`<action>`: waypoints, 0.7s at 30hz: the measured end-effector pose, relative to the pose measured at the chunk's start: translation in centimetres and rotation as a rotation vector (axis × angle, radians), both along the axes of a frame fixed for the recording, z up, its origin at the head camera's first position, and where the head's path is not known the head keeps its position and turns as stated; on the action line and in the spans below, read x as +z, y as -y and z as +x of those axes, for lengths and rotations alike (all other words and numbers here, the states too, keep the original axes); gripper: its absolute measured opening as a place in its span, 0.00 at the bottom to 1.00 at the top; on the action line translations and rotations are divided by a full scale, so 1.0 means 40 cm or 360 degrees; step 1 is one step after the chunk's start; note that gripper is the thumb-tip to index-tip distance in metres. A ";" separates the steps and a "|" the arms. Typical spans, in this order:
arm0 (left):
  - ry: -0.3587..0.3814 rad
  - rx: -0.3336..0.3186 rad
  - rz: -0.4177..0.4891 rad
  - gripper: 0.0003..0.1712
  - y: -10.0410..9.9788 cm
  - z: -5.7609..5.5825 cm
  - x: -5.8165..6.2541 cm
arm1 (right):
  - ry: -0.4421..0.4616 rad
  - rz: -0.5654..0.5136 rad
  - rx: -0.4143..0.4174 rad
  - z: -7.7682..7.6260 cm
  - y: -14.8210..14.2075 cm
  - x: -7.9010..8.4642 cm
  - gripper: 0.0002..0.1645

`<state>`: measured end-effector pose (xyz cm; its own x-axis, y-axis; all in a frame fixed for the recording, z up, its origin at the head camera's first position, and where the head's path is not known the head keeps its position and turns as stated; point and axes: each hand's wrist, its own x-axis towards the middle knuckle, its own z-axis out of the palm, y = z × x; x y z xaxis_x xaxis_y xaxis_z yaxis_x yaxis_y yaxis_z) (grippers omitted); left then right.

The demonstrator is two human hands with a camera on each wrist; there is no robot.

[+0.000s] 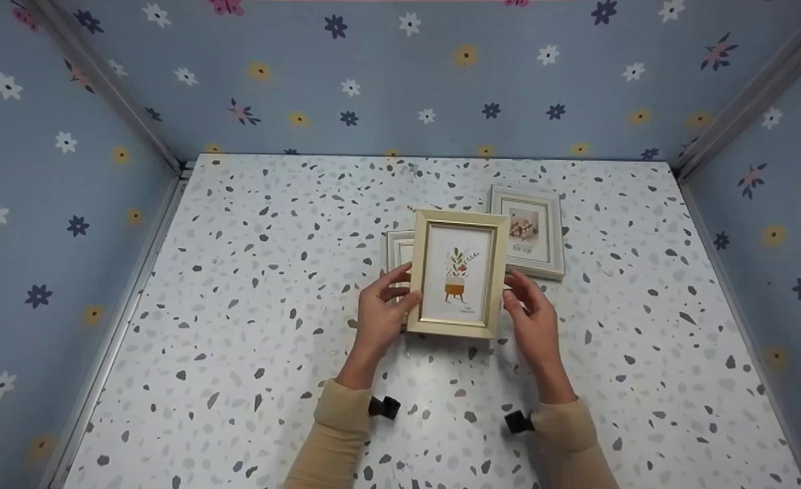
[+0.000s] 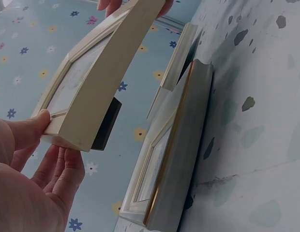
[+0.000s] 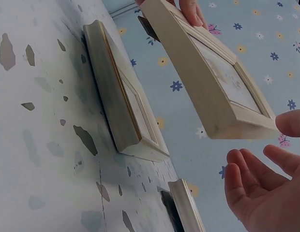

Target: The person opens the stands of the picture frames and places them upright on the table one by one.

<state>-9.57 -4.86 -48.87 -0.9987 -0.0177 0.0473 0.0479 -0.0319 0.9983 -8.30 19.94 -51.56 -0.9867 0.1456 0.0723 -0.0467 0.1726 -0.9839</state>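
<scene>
A cream photo frame (image 1: 458, 234) with a potted-plant picture is held up above the table, face up and tilted. My left hand (image 1: 379, 316) pinches its left edge, thumb on the front and fingers behind, as the left wrist view shows. My right hand (image 1: 535, 326) is at the opposite edge with fingers spread, its thumb (image 3: 290, 123) right at the frame's corner and the other fingers apart from it. Beneath, a second pale frame (image 2: 186, 140) lies on the table, mostly hidden in the head view. A dark stand piece (image 2: 107, 123) juts from the held frame's back.
A third, whitish frame (image 1: 555, 244) with a flower picture lies on the speckled table (image 1: 271, 285) behind the right hand. Blue floral panels (image 1: 400, 81) enclose the table at the back and both sides. Black wrist mounts (image 1: 519, 422) stick out from the sleeves.
</scene>
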 end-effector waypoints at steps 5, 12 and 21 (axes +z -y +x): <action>-0.0021 -0.0076 -0.0035 0.29 -0.013 0.005 -0.008 | -0.0054 -0.0062 -0.0051 0.001 0.004 0.013 0.26; -0.0014 -0.0135 -0.0073 0.34 -0.020 0.000 -0.043 | -0.0077 -0.0103 -0.0118 0.020 0.016 0.064 0.25; -0.0075 -0.0184 -0.0174 0.36 -0.020 0.013 0.011 | -0.0062 -0.0150 -0.0216 0.028 0.018 0.055 0.24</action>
<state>-9.06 -4.04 -48.44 -0.9904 0.1049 0.0897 0.0972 0.0689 0.9929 -7.19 19.21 -49.37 -0.9542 0.2852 0.0900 -0.0677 0.0870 -0.9939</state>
